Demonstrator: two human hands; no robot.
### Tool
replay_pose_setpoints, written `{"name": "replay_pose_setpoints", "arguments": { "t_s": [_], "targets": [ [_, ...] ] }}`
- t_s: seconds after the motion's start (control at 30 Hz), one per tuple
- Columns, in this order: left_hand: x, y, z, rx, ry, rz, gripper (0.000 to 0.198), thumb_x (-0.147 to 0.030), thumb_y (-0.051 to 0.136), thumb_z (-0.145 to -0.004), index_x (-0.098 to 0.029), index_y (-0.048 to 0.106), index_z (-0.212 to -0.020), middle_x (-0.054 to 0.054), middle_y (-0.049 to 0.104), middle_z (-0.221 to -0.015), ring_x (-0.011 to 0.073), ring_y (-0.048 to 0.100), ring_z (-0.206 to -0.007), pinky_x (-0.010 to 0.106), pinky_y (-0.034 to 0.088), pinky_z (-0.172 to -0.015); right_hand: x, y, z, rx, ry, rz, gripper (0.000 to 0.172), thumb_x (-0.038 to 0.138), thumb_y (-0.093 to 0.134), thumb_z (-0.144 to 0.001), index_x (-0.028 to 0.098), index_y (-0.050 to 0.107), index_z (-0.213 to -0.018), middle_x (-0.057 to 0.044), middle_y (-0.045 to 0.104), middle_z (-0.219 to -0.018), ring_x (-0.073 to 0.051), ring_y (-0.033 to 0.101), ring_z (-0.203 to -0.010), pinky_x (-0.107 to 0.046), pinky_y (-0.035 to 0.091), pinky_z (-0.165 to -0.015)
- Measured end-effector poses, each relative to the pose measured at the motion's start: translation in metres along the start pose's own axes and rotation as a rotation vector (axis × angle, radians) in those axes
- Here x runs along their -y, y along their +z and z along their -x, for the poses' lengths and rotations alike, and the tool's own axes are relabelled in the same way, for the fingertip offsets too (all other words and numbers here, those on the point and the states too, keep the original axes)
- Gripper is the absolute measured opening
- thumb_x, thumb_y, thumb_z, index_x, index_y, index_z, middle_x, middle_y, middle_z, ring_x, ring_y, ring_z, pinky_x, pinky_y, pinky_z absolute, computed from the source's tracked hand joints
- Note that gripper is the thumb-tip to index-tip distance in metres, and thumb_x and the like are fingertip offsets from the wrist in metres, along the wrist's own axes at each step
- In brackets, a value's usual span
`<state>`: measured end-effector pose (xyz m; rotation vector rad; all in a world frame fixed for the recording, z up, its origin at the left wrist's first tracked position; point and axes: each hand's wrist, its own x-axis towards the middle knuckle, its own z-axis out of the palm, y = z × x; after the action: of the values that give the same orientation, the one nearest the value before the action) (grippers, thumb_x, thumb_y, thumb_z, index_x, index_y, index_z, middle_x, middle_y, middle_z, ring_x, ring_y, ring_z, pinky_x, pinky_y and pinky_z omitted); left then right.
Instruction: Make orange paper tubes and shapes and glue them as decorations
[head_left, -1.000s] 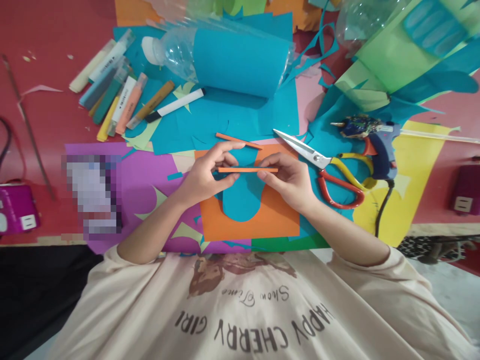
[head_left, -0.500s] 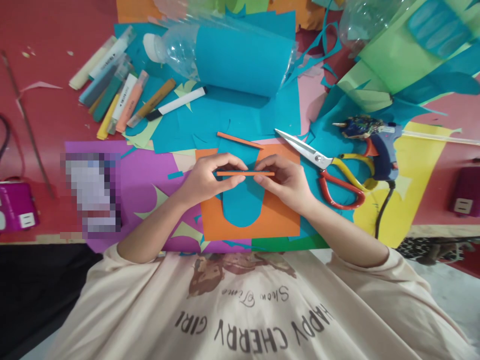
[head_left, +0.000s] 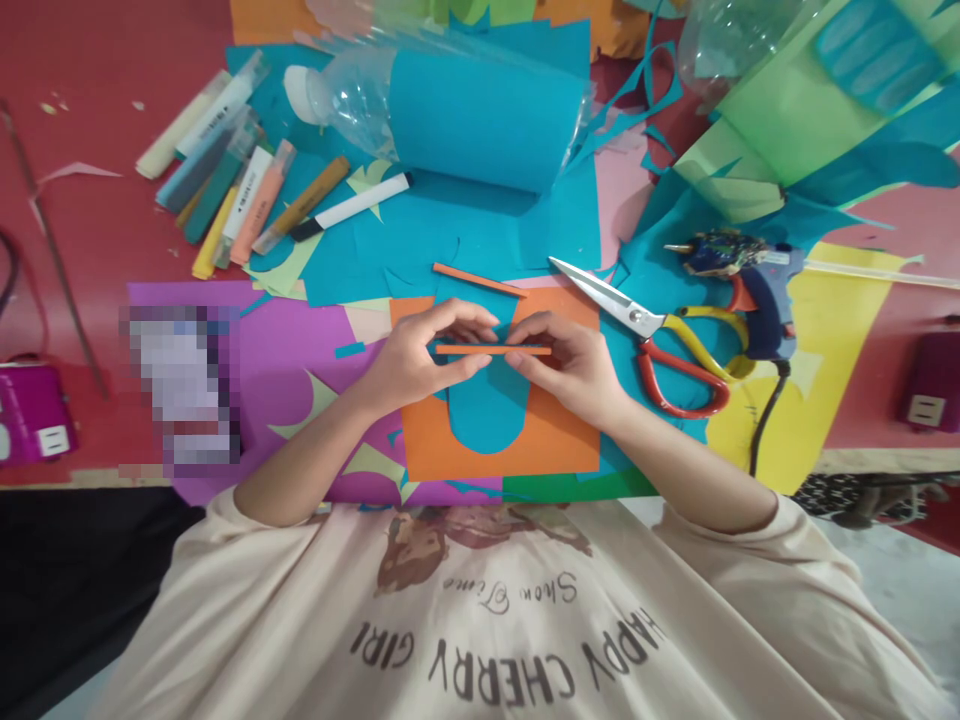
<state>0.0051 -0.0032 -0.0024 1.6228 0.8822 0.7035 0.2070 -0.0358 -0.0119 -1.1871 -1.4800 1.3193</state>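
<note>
Between the fingers of both hands runs a thin orange paper strip (head_left: pixel 495 350), held level over the blue paper. My left hand (head_left: pixel 420 350) pinches its left part with thumb and fingers. My right hand (head_left: pixel 566 360) grips the right part the same way. Beneath the strip lies a blue paper piece (head_left: pixel 489 420) with a rounded near end, resting on an orange sheet (head_left: pixel 562 440). A second orange strip (head_left: pixel 480 281) lies slanted just beyond my fingers. To the right of my right hand are scissors (head_left: pixel 637 318) with red and yellow handles, blades parted.
A clear plastic bottle (head_left: pixel 480 115) wrapped in blue paper lies at the back. Several markers (head_left: pixel 240 190) are grouped at left, above a blurred phone-like object (head_left: pixel 184 385). A glue gun (head_left: pixel 769 290) rests on yellow paper (head_left: pixel 832 370) at right. Paper scraps surround the hands.
The held strip has shifted very slightly to the right and toward me. Both hands keep their pinch, with small finger movements; the other things stay put.
</note>
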Motion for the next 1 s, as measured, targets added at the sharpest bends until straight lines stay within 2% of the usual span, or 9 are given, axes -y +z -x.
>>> {"name": "replay_pose_setpoints", "arguments": {
  "t_s": [0.2,0.4,0.57,0.63,0.73,0.9,1.0],
  "targets": [
    [0.0028,0.0007,0.0007,-0.008,0.047,0.055,0.038,-0.021,0.068,-0.08,-0.02,0.057,-0.117,0.003,0.072,-0.095,0.0134,0.07,-0.09,0.02,0.056,-0.076,0.001,-0.0006,0.0,0.028,0.011,0.016,0.019,0.037,0.067,-0.083,0.018,0.064,-0.083,-0.004,0.069,-0.081,-0.013,0.063,-0.072,-0.026,0.05,-0.063],
    [0.0042,0.0018,0.0006,0.001,0.08,0.049,0.041,-0.019,0.067,-0.08,-0.02,0.055,-0.119,0.002,0.072,-0.093,0.0136,0.07,-0.091,0.021,0.057,-0.079,0.0007,-0.0009,-0.0005,0.032,-0.001,0.027,0.019,0.038,0.067,-0.083,0.018,0.064,-0.083,-0.004,0.069,-0.081,-0.013,0.063,-0.073,-0.027,0.05,-0.064],
    [0.0047,0.0012,0.0012,-0.007,0.015,0.065,0.045,-0.03,0.07,-0.079,-0.021,0.057,-0.121,0.006,0.072,-0.107,0.0161,0.07,-0.095,0.024,0.058,-0.081,-0.0003,-0.0008,0.0005,0.016,-0.005,0.018,0.017,0.035,0.067,-0.083,0.019,0.064,-0.083,-0.004,0.069,-0.081,-0.014,0.064,-0.074,-0.027,0.05,-0.064],
    [0.0027,0.0,0.0008,0.006,-0.05,0.082,0.044,-0.036,0.072,-0.078,-0.02,0.061,-0.118,0.007,0.072,-0.114,0.0183,0.071,-0.098,0.025,0.058,-0.083,-0.0008,-0.0008,0.001,0.003,-0.013,0.01,0.016,0.035,0.067,-0.084,0.019,0.065,-0.084,-0.003,0.069,-0.081,-0.014,0.064,-0.074,-0.027,0.051,-0.065],
    [-0.0013,-0.002,-0.0001,0.036,-0.12,0.027,0.036,-0.043,0.071,-0.079,-0.02,0.071,-0.107,0.005,0.075,-0.11,0.0204,0.071,-0.1,0.025,0.058,-0.085,-0.0016,-0.0011,0.0016,-0.027,-0.043,0.001,0.013,0.032,0.068,-0.083,0.019,0.065,-0.085,-0.003,0.069,-0.081,-0.014,0.065,-0.075,-0.027,0.052,-0.066],
    [-0.0039,-0.0027,-0.0003,0.01,-0.135,-0.034,0.029,-0.045,0.069,-0.081,-0.022,0.077,-0.097,0.002,0.078,-0.096,0.0172,0.074,-0.083,0.02,0.057,-0.068,-0.0023,-0.0013,0.0015,-0.045,-0.1,-0.012,0.008,0.026,0.069,-0.083,0.02,0.064,-0.086,-0.002,0.069,-0.082,-0.013,0.066,-0.076,-0.025,0.052,-0.067],
    [-0.0035,-0.0018,0.0,-0.011,-0.117,-0.027,0.025,-0.041,0.07,-0.081,-0.021,0.077,-0.094,0.002,0.078,-0.097,0.0171,0.074,-0.087,0.019,0.058,-0.072,-0.002,-0.0015,0.0015,-0.048,-0.094,0.0,0.009,0.028,0.068,-0.083,0.02,0.064,-0.085,-0.002,0.07,-0.082,-0.013,0.066,-0.077,-0.026,0.053,-0.069]
  ]
}}
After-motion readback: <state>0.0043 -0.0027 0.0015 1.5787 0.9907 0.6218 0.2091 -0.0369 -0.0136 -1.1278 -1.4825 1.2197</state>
